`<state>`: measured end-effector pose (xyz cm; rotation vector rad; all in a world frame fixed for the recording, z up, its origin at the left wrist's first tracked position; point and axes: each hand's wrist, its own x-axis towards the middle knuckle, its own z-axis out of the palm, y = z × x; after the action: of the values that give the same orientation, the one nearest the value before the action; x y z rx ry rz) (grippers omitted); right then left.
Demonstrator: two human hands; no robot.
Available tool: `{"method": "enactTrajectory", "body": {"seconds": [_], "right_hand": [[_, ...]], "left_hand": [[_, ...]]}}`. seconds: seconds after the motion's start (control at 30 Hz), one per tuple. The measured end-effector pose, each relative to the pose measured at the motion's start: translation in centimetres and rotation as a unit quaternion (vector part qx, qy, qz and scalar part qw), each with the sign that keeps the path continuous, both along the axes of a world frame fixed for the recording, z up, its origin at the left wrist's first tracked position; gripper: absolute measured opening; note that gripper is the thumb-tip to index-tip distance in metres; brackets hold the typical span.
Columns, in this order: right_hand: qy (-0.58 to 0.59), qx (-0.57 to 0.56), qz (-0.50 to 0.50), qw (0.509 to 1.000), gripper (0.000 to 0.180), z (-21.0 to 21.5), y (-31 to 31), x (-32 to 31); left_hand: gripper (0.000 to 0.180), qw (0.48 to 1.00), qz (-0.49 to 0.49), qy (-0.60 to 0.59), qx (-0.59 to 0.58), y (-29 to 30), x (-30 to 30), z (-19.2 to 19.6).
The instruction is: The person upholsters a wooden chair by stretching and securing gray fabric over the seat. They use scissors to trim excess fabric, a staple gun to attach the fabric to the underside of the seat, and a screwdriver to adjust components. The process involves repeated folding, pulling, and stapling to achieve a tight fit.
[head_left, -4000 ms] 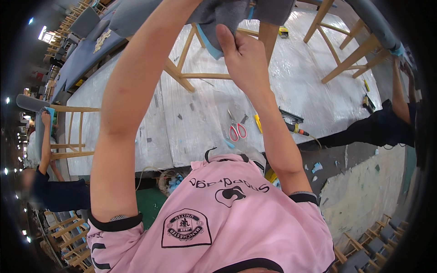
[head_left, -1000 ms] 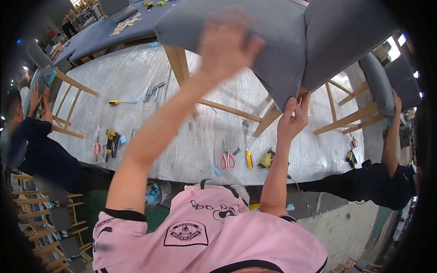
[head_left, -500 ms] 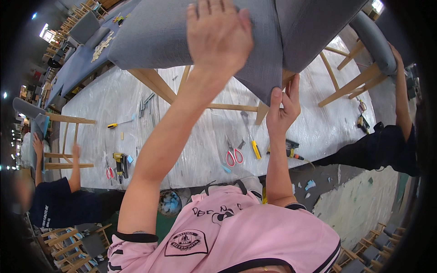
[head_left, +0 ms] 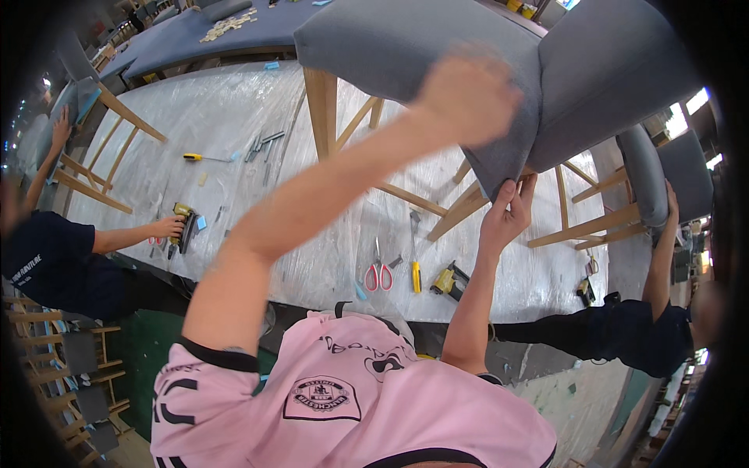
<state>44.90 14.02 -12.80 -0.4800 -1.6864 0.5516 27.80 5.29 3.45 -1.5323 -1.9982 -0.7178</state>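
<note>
A grey upholstered chair (head_left: 374,48) with wooden legs stands on the plastic-covered table (head_left: 234,101) in front of me. The thumb and fingers of my right hand (head_left: 509,214) pinch the lower tip of a loose grey fabric flap (head_left: 501,165) at the corner where seat and backrest (head_left: 612,74) meet, above a rear leg. My left hand (head_left: 470,97), smeared by motion, is at the seat's side just above that flap. Its fingers cannot be made out, nor whether it presses on the cloth.
Red-handled scissors (head_left: 379,278), a yellow-handled screwdriver (head_left: 416,274) and a staple gun (head_left: 448,281) lie near the table's front edge. Another screwdriver (head_left: 193,157) lies left. One co-worker (head_left: 58,257) on the left grips a staple gun (head_left: 182,225); another (head_left: 663,312) holds a chair (head_left: 644,175) on the right.
My left hand has left its flat position on the seat and moved right, toward the flap. My right hand keeps its pinch. The left co-worker has taken hold of a staple gun. The view has shifted.
</note>
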Motion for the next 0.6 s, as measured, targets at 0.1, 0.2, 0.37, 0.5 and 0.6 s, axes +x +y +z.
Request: {"method": "enactTrajectory", "body": {"seconds": [0.1,0.2,0.37,0.5,0.6], "right_hand": [[0.011,0.002,0.005,1.000,0.041,0.0,-0.7,0.0],[0.033,-0.001,0.008,0.999,0.037,0.5,-1.1,-1.3],[0.027,-0.032,-0.009,0.999,0.035,0.4,-1.8,-0.9],[0.030,-0.011,0.005,0.999,0.035,0.2,-0.4,-0.5],[0.042,-0.027,0.025,0.998,0.040,0.4,-0.6,0.0]], "left_hand": [[0.046,0.950,0.213,-0.226,-0.027,-9.0,-7.6,4.4],[0.046,0.927,0.340,-0.099,0.128,-12.9,-14.9,5.0],[0.047,0.968,0.129,0.149,0.156,1.1,-3.6,-0.4],[0.042,0.976,-0.004,0.089,0.199,3.9,3.0,-1.3],[0.039,0.927,-0.215,-0.061,0.300,1.1,3.8,-4.5]]}}
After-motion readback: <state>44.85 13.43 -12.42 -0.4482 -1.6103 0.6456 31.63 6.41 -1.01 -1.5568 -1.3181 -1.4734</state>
